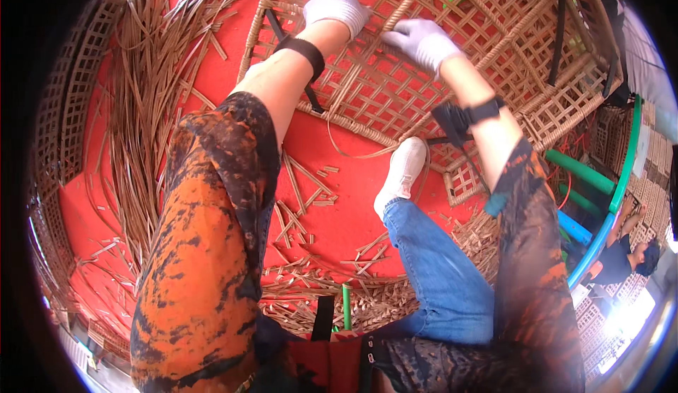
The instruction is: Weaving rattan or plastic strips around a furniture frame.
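Note:
A large woven frame (381, 89) of tan cane strips in an open lattice, with wrapped rims and ribs, lies in front of me. My left hand (335, 10), in a pale ribbed glove, is closed over the lattice near its far left part; whatever its fingers hold is hidden. To its right, my right hand (424, 42), also gloved, hovers at a wrapped rib with fingers partly stretched and apart, slightly blurred. I see nothing in it. A loose cane strip (340, 149) loops from the frame's near edge onto the red floor. Dark straps (558, 40) cross the frame.
Long brown strips (145, 96) lie heaped at the left, beside stacked woven panels (67, 103). Cut scraps (300, 216) litter the red floor (339, 202). My white shoe (405, 170) is by the frame. Green tubing (583, 169) and another person (621, 255) are at the right.

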### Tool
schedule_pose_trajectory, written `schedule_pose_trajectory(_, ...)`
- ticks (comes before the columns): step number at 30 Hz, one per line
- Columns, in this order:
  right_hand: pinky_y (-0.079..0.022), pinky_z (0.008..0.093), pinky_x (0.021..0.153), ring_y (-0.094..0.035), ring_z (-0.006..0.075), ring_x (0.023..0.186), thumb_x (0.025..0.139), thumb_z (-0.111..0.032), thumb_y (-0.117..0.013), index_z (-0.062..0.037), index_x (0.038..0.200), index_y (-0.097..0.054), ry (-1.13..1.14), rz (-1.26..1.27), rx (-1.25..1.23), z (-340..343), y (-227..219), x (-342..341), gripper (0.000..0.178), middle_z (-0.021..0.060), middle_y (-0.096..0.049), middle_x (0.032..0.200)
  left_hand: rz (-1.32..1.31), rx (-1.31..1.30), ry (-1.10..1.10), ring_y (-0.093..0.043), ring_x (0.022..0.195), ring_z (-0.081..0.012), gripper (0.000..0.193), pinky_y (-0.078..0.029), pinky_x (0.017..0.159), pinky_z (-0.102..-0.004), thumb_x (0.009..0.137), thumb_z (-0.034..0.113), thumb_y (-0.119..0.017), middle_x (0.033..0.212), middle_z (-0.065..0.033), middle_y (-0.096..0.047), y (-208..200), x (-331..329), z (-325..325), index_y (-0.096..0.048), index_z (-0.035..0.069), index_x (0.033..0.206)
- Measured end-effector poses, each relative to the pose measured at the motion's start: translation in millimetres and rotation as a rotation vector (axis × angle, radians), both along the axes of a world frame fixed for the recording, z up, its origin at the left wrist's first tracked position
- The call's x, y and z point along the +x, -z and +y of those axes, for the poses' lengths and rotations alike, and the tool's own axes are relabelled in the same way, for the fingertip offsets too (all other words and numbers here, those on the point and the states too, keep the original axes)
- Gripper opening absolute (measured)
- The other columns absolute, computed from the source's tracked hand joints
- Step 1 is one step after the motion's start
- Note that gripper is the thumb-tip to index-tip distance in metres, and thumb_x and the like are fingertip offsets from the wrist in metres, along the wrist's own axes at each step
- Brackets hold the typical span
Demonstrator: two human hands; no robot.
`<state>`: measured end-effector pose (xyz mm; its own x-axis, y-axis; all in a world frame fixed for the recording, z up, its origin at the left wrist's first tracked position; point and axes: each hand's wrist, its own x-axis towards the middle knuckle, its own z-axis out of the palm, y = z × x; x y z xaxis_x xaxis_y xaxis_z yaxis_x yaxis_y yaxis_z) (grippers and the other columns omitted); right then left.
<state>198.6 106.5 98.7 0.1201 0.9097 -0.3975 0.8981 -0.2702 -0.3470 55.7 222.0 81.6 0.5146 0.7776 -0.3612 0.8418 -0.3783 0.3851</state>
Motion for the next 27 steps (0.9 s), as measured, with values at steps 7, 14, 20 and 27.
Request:
schedule_pose_trajectory(7,-0.045,0.0411,0.053,-0.057,0.0324,0.058,0.088,-0.029,-0.060,-0.0090,0.073,-0.055,-0.235,0.371,-0.121,-162,-147,-74,0.026,0.0151,-0.054,0.063,-0.114,-0.165,0.158,-0.065,0.095,-0.0326,0.052,-0.051,0.087,-0.0395,0.079,0.053,-0.060,0.100,-0.0165,-0.068,-43,-11,-50,-0.070,0.007,0.101)
schedule_pose_trajectory(14,-0.045,0.0306,0.053,-0.062,0.0208,0.058,0.080,-0.026,-0.068,-0.0037,0.078,-0.066,0.528,0.457,-0.525,-337,-220,-1,0.023,0.0106,-0.061,0.065,-0.113,-0.091,0.193,-0.065,0.096,-0.0332,0.030,-0.051,0.086,-0.0415,0.083,0.026,-0.059,0.101,-0.0187,-0.067,-13,17,-47,-0.069,0.004,0.101)
schedule_pose_trajectory(20,-0.050,0.0405,0.081,-0.064,0.0339,0.091,0.089,-0.028,-0.058,-0.0048,0.105,-0.064,0.227,0.122,-0.355,-325,-131,1,0.029,0.0177,-0.066,0.099,-0.165,-0.099,0.332,-0.065,0.094,-0.0339,0.025,-0.053,0.081,-0.0405,0.084,0.020,-0.059,0.102,-0.0189,-0.067,23,0,-16,-0.071,0.010,0.103)
schedule_pose_trajectory(27,-0.051,0.0297,0.069,-0.059,0.0136,0.069,0.094,-0.023,-0.050,-0.0072,0.124,-0.056,0.467,0.503,0.084,-84,-28,8,0.035,0.0069,-0.065,0.088,0.095,0.066,0.387,-0.064,0.100,-0.0325,0.028,-0.052,0.086,-0.0387,0.087,0.022,-0.052,0.110,-0.0147,-0.066,21,-21,25,-0.070,0.011,0.106)
